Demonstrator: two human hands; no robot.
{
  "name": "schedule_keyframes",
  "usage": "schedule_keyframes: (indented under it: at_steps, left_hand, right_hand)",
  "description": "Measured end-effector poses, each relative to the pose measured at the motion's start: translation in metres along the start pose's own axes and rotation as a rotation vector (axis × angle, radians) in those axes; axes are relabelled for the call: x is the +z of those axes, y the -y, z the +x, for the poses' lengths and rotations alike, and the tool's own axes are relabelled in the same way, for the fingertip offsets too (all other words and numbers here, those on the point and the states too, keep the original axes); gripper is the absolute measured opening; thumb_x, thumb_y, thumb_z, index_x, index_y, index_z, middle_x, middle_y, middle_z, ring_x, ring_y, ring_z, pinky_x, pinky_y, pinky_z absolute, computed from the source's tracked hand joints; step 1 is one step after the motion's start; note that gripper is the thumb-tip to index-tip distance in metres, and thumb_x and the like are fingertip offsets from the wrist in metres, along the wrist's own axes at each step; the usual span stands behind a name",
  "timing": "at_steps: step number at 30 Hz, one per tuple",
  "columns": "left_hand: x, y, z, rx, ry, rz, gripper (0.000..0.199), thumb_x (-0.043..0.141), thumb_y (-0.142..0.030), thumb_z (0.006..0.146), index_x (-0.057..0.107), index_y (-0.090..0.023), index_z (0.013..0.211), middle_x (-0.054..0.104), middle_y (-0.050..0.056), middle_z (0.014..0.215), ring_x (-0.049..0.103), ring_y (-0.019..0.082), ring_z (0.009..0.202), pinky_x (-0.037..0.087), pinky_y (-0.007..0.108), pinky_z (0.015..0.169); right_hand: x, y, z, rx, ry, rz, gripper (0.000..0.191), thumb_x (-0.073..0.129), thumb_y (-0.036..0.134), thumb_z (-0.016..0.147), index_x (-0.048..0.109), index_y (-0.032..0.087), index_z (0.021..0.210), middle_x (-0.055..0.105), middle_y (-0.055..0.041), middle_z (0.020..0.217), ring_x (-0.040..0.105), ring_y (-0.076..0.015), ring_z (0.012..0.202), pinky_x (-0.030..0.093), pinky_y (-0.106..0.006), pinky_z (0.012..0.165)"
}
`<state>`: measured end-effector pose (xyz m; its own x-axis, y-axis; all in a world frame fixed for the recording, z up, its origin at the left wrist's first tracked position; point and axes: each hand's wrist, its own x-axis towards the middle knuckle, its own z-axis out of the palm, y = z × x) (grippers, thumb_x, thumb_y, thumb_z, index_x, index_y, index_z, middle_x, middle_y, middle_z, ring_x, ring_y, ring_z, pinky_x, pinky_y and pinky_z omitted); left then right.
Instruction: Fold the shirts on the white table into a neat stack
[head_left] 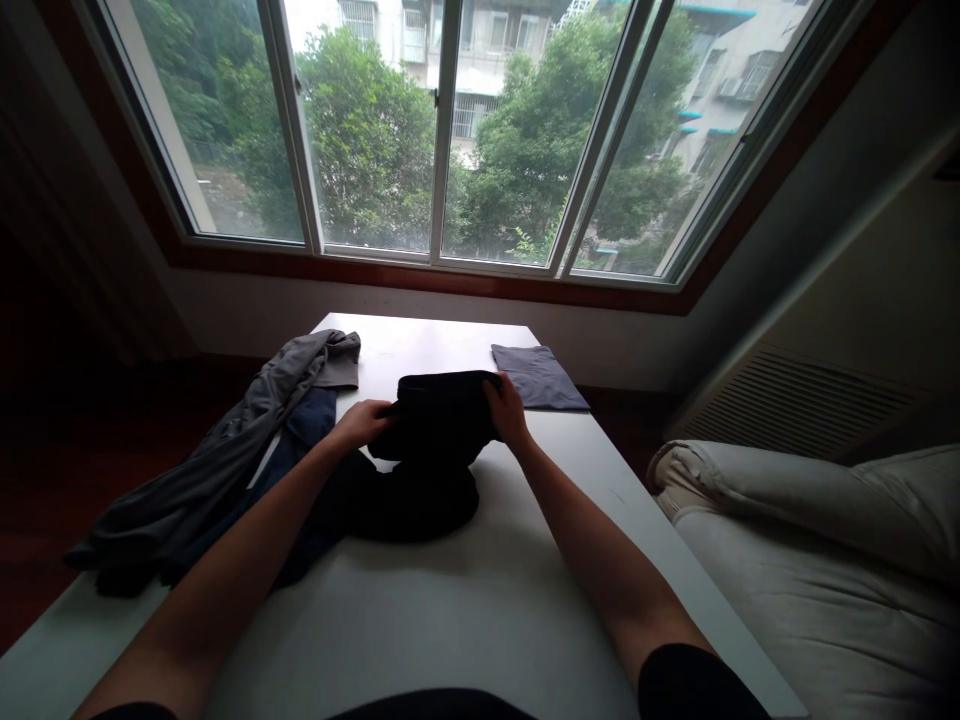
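A black garment (439,425), which looks like trousers with a waistband at its top edge, is stretched between my hands above the table. My left hand (362,424) grips its left side. On the opposite side my right hand (508,410) holds the upper corner, thumb over the cloth. The garment's lower part droops in a dark heap onto the white table (487,600). Fingertips of both hands are partly hidden by the dark fabric. To the left lies a pile with a grey garment (247,415) and a navy garment (309,425) that has a white stripe.
A folded grey-blue cloth (540,377) lies flat at the table's far right edge. Beyond the table is a wide window (439,130) with a reddish wooden frame. A pale sofa (817,560) stands along the right side.
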<state>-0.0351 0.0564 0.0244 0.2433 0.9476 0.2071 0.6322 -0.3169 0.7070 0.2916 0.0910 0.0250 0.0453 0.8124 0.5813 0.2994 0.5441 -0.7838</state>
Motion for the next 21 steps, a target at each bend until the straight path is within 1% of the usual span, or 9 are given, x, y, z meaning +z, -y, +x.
schedule_keyframes:
  at_steps: [3, 6, 8, 10, 12, 15, 16, 18, 21]
  left_hand:
    - [0.000, 0.004, 0.006, -0.072, -0.196, 0.068, 0.030, 0.056, -0.043, 0.085, 0.073, -0.019, 0.078, 0.063, 0.002, 0.071, 0.058, 0.019, 0.070, 0.041, 0.027, 0.063]
    - [-0.007, -0.009, 0.017, -0.059, -0.425, -0.065, 0.026, 0.055, -0.041, 0.086, 0.068, -0.019, 0.080, 0.062, 0.003, 0.078, 0.056, 0.018, 0.074, 0.042, 0.027, 0.065]
    - [-0.018, -0.026, 0.028, -0.043, -0.432, -0.271, 0.024, 0.057, -0.042, 0.086, 0.066, -0.020, 0.084, 0.060, 0.000, 0.076, 0.055, 0.016, 0.071, 0.042, 0.025, 0.063]
    - [-0.036, -0.049, 0.040, -0.021, -0.359, -0.478, 0.023, 0.062, -0.042, 0.084, 0.065, -0.020, 0.087, 0.059, -0.002, 0.072, 0.053, 0.014, 0.066, 0.041, 0.023, 0.059]
    - [-0.061, -0.078, 0.052, -0.002, -0.299, -0.592, 0.023, 0.068, -0.040, 0.080, 0.065, -0.019, 0.089, 0.059, -0.003, 0.072, 0.054, 0.013, 0.064, 0.042, 0.021, 0.057]
    - [-0.111, -0.140, 0.063, 0.102, -0.384, -0.512, 0.023, 0.068, -0.034, 0.084, 0.066, -0.014, 0.095, 0.059, -0.003, 0.074, 0.062, 0.012, 0.072, 0.048, 0.022, 0.069]
    - [-0.130, -0.165, 0.064, 0.172, -0.471, -0.378, 0.023, 0.063, -0.031, 0.088, 0.066, -0.010, 0.096, 0.058, -0.003, 0.075, 0.064, 0.013, 0.079, 0.049, 0.024, 0.076]
    - [-0.172, -0.219, 0.064, 0.410, -0.670, -0.011, 0.033, 0.051, -0.029, 0.094, 0.068, -0.002, 0.101, 0.058, -0.001, 0.082, 0.067, 0.019, 0.098, 0.047, 0.035, 0.091]
    - [-0.238, -0.285, 0.065, 0.719, -0.947, 0.491, 0.065, 0.028, -0.045, 0.098, 0.067, 0.004, 0.114, 0.058, 0.001, 0.096, 0.064, 0.034, 0.119, 0.042, 0.053, 0.090]
  right_hand:
    - [-0.018, 0.023, 0.008, -0.111, -0.061, -0.144, 0.034, 0.052, 0.055, 0.099, 0.061, 0.023, 0.099, 0.060, 0.0011, 0.076, 0.054, -0.0182, 0.072, 0.046, -0.031, 0.070]
    - [-0.036, 0.045, 0.017, -0.254, -0.074, -0.305, 0.032, 0.050, 0.052, 0.102, 0.062, 0.022, 0.102, 0.064, -0.0011, 0.079, 0.058, -0.0191, 0.072, 0.046, -0.031, 0.072]
    - [-0.049, 0.060, 0.028, -0.349, -0.088, -0.412, 0.032, 0.049, 0.051, 0.103, 0.063, 0.022, 0.104, 0.068, -0.0036, 0.085, 0.062, -0.0206, 0.077, 0.047, -0.032, 0.074]
    - [-0.062, 0.077, 0.042, -0.416, -0.128, -0.500, 0.033, 0.047, 0.051, 0.104, 0.063, 0.023, 0.106, 0.069, -0.0054, 0.089, 0.064, -0.0221, 0.080, 0.048, -0.033, 0.075]
    - [-0.077, 0.098, 0.058, -0.461, -0.180, -0.562, 0.036, 0.045, 0.053, 0.105, 0.062, 0.022, 0.109, 0.069, -0.0064, 0.089, 0.065, -0.0232, 0.081, 0.049, -0.034, 0.076]
    - [-0.099, 0.141, 0.086, -0.548, -0.211, -0.607, 0.044, 0.040, 0.058, 0.106, 0.062, 0.020, 0.112, 0.069, -0.0087, 0.094, 0.066, -0.0252, 0.088, 0.051, -0.037, 0.080]
    - [-0.107, 0.157, 0.096, -0.575, -0.207, -0.614, 0.047, 0.037, 0.059, 0.107, 0.061, 0.019, 0.113, 0.068, -0.0095, 0.097, 0.066, -0.0257, 0.092, 0.052, -0.038, 0.081]
    - [-0.121, 0.188, 0.115, -0.625, -0.180, -0.618, 0.052, 0.032, 0.060, 0.108, 0.061, 0.019, 0.116, 0.068, -0.0106, 0.104, 0.066, -0.0262, 0.099, 0.053, -0.038, 0.083]
    - [-0.140, 0.223, 0.137, -0.679, -0.161, -0.598, 0.058, 0.025, 0.062, 0.109, 0.062, 0.018, 0.118, 0.068, -0.0108, 0.111, 0.066, -0.0261, 0.107, 0.054, -0.038, 0.085]
